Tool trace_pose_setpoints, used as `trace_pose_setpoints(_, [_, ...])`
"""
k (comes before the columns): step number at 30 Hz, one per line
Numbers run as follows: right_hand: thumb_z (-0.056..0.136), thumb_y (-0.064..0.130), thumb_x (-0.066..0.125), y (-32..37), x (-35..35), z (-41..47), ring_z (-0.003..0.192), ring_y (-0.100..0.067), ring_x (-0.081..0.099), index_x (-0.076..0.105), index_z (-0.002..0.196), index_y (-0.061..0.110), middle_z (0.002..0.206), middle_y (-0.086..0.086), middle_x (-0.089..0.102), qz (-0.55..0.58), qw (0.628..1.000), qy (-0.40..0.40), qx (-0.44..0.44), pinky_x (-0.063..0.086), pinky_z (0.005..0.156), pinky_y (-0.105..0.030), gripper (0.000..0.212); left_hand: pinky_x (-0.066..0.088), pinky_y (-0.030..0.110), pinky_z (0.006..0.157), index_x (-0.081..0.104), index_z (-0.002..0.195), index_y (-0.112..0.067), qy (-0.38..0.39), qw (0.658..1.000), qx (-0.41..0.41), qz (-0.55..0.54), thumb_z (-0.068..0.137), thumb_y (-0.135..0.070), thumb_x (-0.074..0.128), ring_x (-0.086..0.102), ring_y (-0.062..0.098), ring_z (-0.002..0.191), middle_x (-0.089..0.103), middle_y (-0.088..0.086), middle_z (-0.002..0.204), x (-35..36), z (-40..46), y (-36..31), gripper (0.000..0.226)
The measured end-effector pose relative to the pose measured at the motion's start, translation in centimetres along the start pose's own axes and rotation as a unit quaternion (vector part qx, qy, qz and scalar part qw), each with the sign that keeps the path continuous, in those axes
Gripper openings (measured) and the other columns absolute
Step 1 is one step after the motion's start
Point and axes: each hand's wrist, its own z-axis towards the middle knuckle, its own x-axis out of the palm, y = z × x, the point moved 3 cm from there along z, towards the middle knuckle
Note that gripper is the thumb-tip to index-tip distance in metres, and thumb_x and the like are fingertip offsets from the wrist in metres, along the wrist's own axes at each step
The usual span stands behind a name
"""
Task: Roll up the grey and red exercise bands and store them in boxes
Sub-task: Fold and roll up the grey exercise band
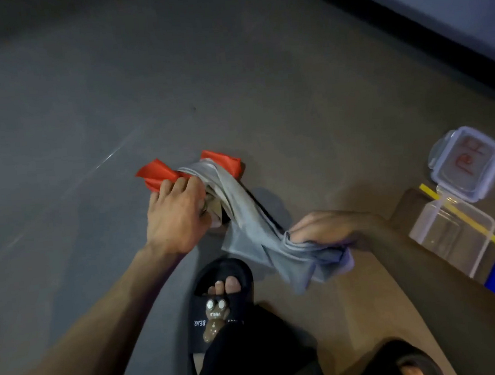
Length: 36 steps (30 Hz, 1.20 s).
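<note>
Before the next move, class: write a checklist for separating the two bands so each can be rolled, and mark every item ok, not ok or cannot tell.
1. Left hand has a hold on the bundle: ok, its fingers curl over the red band and the grey band where they meet.
2. Right hand grips the grey band's free end: ok.
3. Bands separated: not ok, the grey one drapes across the red.
4. Either band rolled: not ok, both are loose and creased.
5. Box open to receive a roll: ok, its lid lies beside it.
6. Second box ready: cannot tell, cut off at the frame edge.
</note>
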Motion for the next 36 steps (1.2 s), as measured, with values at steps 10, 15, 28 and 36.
trace_pose_setpoints(10, [0.075,0.027,0.064,5.7,-3.7,-2.6,0.115,-0.028,0.065,0.059,0.126,-0.008,0.121,-0.02,0.068,0.499,0.792,-0.099,-0.338,0.052,0.1,-0.032,0.062,0.048,0.041,0.074,0.063,0.108,-0.031,-0.014,0.998,-0.043,-0.039,0.095,-0.057,0.054,0.069,0.04,0.092,0.074,0.008,0.096,-2.3,2.1,0.4,0.031])
trace_pose_setpoints(15, [0.073,0.029,0.071,3.7,-5.1,-2.9,0.109,-0.034,0.045,0.051,0.105,0.005,0.107,-0.018,0.05,0.646,0.67,-0.139,-0.337,0.033,0.112,-0.038,0.044,0.051,0.042,0.072,0.065,0.09,-0.017,-0.066,0.957,-0.04,-0.279,0.095,-0.037,0.059,0.067,0.025,0.081,0.071,0.003,0.081,-4.4,3.8,1.4,0.022])
trace_pose_setpoints(28, [0.07,0.003,0.067,7.1,-5.1,-3.2,0.104,-0.027,0.064,0.059,0.116,0.001,0.108,-0.014,0.069,0.415,0.768,-0.301,-0.383,0.052,0.097,-0.038,0.047,0.044,0.017,0.08,0.061,0.105,-0.014,-0.048,0.816,0.262,-0.514,0.098,-0.003,0.061,0.057,-0.005,0.088,0.061,-0.007,0.094,-14.8,3.8,-7.8,0.013])
trace_pose_setpoints(36, [0.065,0.019,0.066,6.5,-4.8,-4.2,0.069,-0.018,0.071,0.075,0.073,0.011,0.072,-0.005,0.071,0.616,0.666,-0.186,-0.377,0.059,0.063,-0.026,0.014,0.052,0.03,0.085,0.059,0.122,-0.013,0.056,0.81,0.239,-0.533,0.096,-0.005,0.065,0.065,0.012,0.092,0.07,0.006,0.1,-12.0,2.0,-7.5,0.029])
